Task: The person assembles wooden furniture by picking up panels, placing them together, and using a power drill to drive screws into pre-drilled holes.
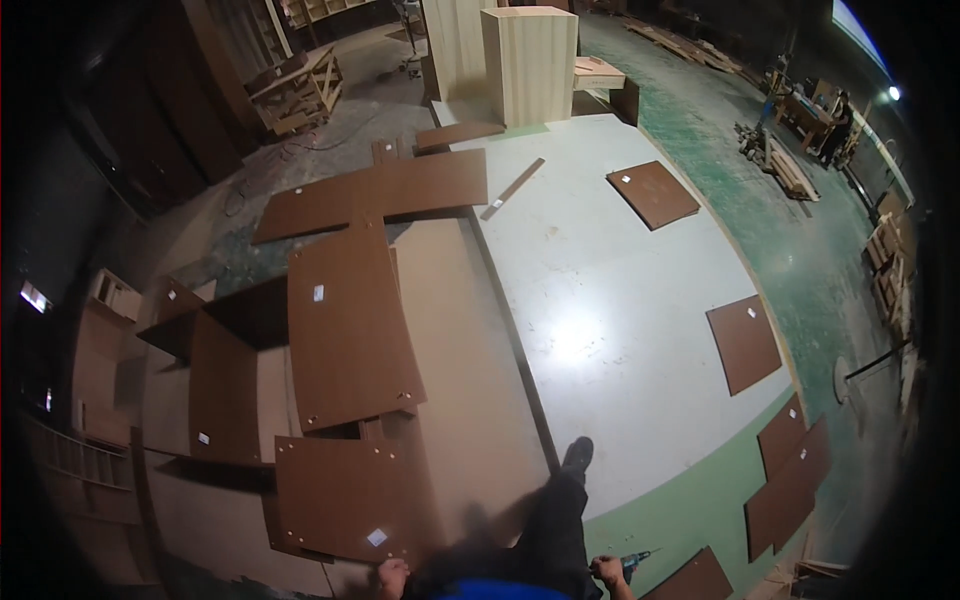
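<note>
My right hand is wrapped round the grip of a cordless drill at the lower edge. The drill is teal and black, and its thin bit points right over the green surface. My left hand hangs at the lower edge with its fingers curled in, and I see nothing in it. Closest to it lies a brown panel with small holes near its corners and a white label. Beyond that, a larger brown panel rests on other boards. One of my shoes is on the white surface.
A broad white sheet carries a narrow strip and several brown panels along its right side. Open brown cabinet frames stand at left. Tall pale wood cabinets stand at the far end. A person is at far right.
</note>
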The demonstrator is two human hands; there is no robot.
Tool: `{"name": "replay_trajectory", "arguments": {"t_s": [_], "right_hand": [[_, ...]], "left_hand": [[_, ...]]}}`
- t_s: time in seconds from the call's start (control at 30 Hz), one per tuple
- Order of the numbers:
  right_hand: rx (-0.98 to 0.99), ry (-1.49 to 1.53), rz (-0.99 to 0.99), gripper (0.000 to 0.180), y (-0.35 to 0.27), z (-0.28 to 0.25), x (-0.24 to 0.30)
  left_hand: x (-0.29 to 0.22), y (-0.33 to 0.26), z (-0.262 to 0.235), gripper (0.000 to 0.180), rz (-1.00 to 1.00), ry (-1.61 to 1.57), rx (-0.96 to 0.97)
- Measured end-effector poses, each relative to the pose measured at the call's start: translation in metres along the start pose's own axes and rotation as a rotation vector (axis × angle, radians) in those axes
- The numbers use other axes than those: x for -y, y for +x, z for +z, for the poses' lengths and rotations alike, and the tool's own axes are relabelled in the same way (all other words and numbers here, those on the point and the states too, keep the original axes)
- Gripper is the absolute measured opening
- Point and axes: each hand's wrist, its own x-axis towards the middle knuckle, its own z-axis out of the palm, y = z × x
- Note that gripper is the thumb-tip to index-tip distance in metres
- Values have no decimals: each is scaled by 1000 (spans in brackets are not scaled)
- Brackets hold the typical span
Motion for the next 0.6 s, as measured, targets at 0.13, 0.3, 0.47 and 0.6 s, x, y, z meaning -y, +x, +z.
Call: {"name": "replay_trajectory", "arguments": {"t_s": [0.13,0.3,0.47,0.6], "right_hand": [[-78,-504,-352,24,70,-41,-29],[-145,-416,-292,21,109,-115,44],[-134,337,33,14,182,-196,232],[-207,406,-67,13,137,-217,428]], "left_hand": [[-158,9,92,19,-106,50,-90],[-293,-43,190,18,-72,332,96],[-344,-55,271,19,-45,207,260],[-377,-101,305,17,-291,-109,557]]}}
